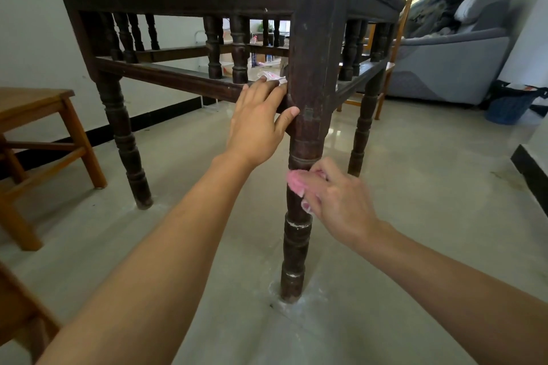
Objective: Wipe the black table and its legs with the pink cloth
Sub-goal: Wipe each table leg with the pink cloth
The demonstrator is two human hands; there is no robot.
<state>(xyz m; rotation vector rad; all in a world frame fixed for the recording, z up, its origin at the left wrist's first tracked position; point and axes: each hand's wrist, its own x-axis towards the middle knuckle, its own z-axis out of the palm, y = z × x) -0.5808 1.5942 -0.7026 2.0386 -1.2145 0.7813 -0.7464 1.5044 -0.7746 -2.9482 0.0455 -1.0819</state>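
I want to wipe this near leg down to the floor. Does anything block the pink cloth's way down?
Nothing visible does. The right hand holds the pink cloth against the near leg; below it the leg is bare to the floor. The left hand holds the rail above.

Pale tiled floor [415, 216], white wall [26, 24], grey sofa [450, 68], wooden stool [38, 115].
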